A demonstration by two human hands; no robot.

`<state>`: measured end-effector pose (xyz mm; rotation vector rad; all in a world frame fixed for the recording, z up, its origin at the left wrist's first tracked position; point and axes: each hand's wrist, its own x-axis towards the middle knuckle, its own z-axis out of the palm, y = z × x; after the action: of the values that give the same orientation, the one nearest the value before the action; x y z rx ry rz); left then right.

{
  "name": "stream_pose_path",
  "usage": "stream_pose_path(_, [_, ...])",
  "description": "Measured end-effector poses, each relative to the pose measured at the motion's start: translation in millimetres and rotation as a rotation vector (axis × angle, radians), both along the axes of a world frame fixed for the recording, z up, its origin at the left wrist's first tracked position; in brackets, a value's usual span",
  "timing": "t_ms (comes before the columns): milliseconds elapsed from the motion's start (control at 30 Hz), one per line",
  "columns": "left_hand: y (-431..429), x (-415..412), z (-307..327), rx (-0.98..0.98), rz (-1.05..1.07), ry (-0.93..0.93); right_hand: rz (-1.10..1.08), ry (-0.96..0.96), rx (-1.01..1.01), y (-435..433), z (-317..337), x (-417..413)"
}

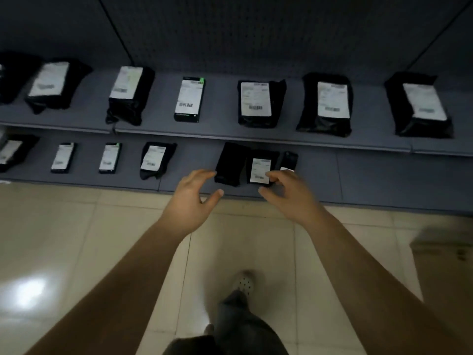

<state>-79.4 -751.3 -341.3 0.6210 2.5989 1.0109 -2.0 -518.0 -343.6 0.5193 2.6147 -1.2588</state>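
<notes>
Your work on the cluster just right of the frame's middle looks barely begun: three items sit bunched together on the lower shelf, while the parcels to its left lie spaced out in a row. Your left hand is spread wide, thumb out, holding nothing, its fingertips just at the left edge of the plain black parcel. Your right hand has its fingers bent at the near edge of the labelled parcel. Blur hides whether it pinches it. A small dark box lies against that parcel's right side. Lifting or spacing them is, I judge, all still ahead.

The shelves are dull grey with a perforated back panel. The upper shelf carries its own spaced row of labelled parcels. Below is a pale tiled floor with glare at lower left, a cardboard box at the right edge and your shoe near bottom centre.
</notes>
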Motion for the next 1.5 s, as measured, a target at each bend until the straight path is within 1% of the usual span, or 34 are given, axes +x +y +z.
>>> stream_pose_path(133, [5.2,-40.8,-92.5,-0.055,-0.010,-0.059,-0.025,-0.070,-0.020,5.7,-92.4,-37.9])
stream_pose_path(300, [11.5,-97.1,-235.5,-0.079,-0.010,-0.107,-0.150,-0.151,-0.001,9.3,-230.7,-86.3])
stream_pose_path(433, [23.8,-152.2,-360.5,-0.087,-0.020,-0.159,-0.117,-0.162,0.021,0.2,-348.4,-128.0])
stream_pose_path(500, [29.4,-175.9,-414.4,-0.074,-0.040,-0.153,-0.098,-0.141,0.053,-5.4,-399.3,-153.5])
stream_pose_path(567, [37.1,-197.0,-454.6,-0.104,-0.045,-0.131,-0.084,-0.118,0.098,-6.9,-440.4,-180.8])
stream_pose_path(667, [46.7,-232.4,-504.4,-0.161,-0.037,-0.032,-0.095,-0.112,0.142,-5.0,-488.8,-220.2])
stream_pose_path(733, [52.5,-255.7,-533.2,-0.172,-0.048,-0.063,-0.156,-0.128,0.166,-3.6,-513.0,-239.7])
stream_pose_path(833, [59.8,-272.5,-565.6,-0.109,-0.075,-0.205,-0.252,-0.127,0.152,-9.2,-536.3,-256.0])
stream_pose_path(900, [62.1,-269.9,-580.0,-0.075,-0.086,-0.205,-0.292,-0.066,0.112,-14.2,-546.4,-261.3])
stream_pose_path(1000, [58.5,-263.4,-591.8,-0.026,-0.015,-0.149,-0.305,-0.029,0.030,-14.4,-554.0,-264.6])
stream_pose_path(1067, [51.1,-256.2,-589.0,0.015,0.011,-0.085,-0.313,-0.016,-0.090,-10.5,-555.0,-265.3])
stream_pose_path(1167, [39.0,-247.0,-577.8,0.154,0.059,-0.083,-0.395,-0.046,-0.426,-6.7,-555.9,-264.1])
stream_pose_path(1200, [37.1,-245.0,-574.7,0.187,0.054,-0.069,-0.411,-0.077,-0.502,-5.9,-557.5,-263.2])
stream_pose_path(1233, [37.1,-243.3,-572.1,0.208,0.030,-0.018,-0.410,-0.102,-0.529,-5.1,-560.1,-262.2])
stream_pose_path(1267, [38.6,-241.9,-570.4,0.214,-0.005,0.051,-0.390,-0.125,-0.510,-3.4,-561.6,-262.1])
stream_pose_path(1300, [41.1,-240.6,-569.3,0.225,-0.038,0.112,-0.350,-0.154,-0.436,-1.2,-562.4,-262.5])
stream_pose_path(1367, [48.6,-239.2,-568.9,0.256,-0.080,0.177,-0.232,-0.217,-0.236,1.9,-561.4,-261.9])
stream_pose_path(1400, [53.1,-238.1,-568.8,0.276,-0.089,0.186,-0.196,-0.218,-0.151,2.3,-561.0,-261.3])
stream_pose_path(1433, [58.2,-236.3,-567.5,0.296,-0.096,0.181,-0.211,-0.192,-0.118,2.0,-560.3,-260.4])
stream_pose_path(1500, [67.4,-234.4,-567.4,0.320,-0.082,0.115,-0.341,-0.092,-0.131,3.5,-556.3,-259.9])
